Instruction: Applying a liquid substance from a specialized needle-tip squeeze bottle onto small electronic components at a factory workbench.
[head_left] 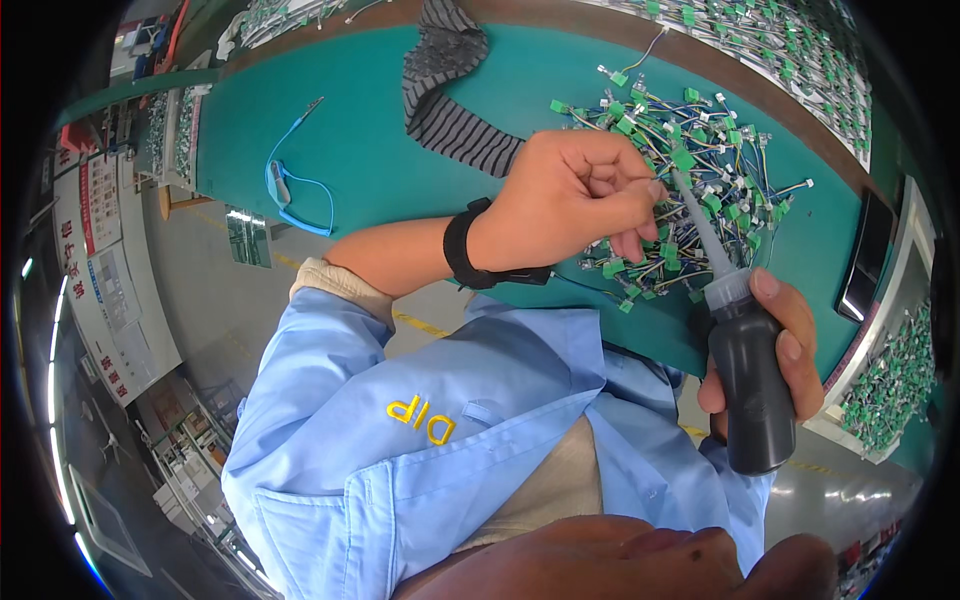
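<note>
My left hand (pixel 590 190), with a black band on its wrist, is closed in a pinch over the pile. Between thumb and fingers it appears to hold a small wired connector with a green block (pixel 682 158); the fingers partly hide it. My right hand (pixel 790 345) is wrapped round a black squeeze bottle (pixel 752 390), held with its tip upward. The bottle's long translucent nozzle (pixel 706 228) slants up to the left, its tip close by the green block. Beneath both lies a heap of wired green connectors (pixel 740 180) on the green mat.
A grey-black striped cloth (pixel 450 110) lies on the green mat (pixel 350 130). Left of it is a blue wrist strap with cord (pixel 279 185). A dark phone-like slab (pixel 866 255) rests at the right edge. Trays of connectors (pixel 780 60) line the far side.
</note>
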